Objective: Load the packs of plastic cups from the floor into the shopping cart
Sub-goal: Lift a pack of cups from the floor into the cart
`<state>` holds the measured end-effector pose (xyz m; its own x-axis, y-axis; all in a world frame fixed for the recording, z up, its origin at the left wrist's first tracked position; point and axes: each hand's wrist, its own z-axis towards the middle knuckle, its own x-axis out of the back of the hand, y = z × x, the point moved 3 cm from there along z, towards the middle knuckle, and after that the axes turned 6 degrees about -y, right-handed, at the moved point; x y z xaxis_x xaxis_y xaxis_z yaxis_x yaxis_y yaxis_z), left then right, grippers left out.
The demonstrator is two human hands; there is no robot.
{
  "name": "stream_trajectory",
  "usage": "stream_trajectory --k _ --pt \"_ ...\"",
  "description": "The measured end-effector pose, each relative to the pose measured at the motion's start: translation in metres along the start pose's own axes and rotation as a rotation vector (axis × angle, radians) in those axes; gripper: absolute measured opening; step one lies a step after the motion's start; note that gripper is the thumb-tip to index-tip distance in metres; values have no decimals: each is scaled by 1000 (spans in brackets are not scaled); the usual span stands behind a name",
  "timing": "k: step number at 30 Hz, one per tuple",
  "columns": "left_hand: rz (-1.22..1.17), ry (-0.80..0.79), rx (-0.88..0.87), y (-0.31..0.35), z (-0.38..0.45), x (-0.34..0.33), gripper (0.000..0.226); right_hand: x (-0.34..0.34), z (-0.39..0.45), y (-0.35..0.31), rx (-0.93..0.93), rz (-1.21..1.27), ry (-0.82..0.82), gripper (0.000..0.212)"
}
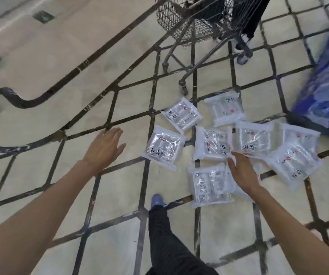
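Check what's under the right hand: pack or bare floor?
The right hand is over packs, not bare floor: its fingertips reach the edge of one pack, and another pack lies beside the wrist. Whether it touches either, and anything beneath the palm, is hidden.

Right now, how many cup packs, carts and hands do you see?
Cup packs on the floor: 7
Shopping cart: 1
Hands: 2, left hand, right hand
Total: 10
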<state>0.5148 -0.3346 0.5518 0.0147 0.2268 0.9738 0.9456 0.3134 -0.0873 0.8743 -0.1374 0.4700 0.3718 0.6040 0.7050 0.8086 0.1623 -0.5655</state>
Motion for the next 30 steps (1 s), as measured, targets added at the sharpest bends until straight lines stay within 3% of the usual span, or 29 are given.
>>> stream_trajectory --k 5,12,21,26,28,30 --pt "-80 -84 -56 -58 79 -60 43 -79 87 -30 -126 128 -41 45" --pt "-455 -267 69 -93 194 -187 56 -192 192 -31 -328 298 -60 52" --pt "-816 -463 265 -73 330 -486 61 -397 352 81 -459 463 10 56" --pt "-944 -480 242 -63 381 -610 35 -483 418 138 -458 535 79 62" --pt "-952 -458 224 -64 392 -641 46 -503 432 151 -438 532 112 52" --pt "-984 -413 227 -62 403 -663 58 -514 442 157 -426 553 171 29"
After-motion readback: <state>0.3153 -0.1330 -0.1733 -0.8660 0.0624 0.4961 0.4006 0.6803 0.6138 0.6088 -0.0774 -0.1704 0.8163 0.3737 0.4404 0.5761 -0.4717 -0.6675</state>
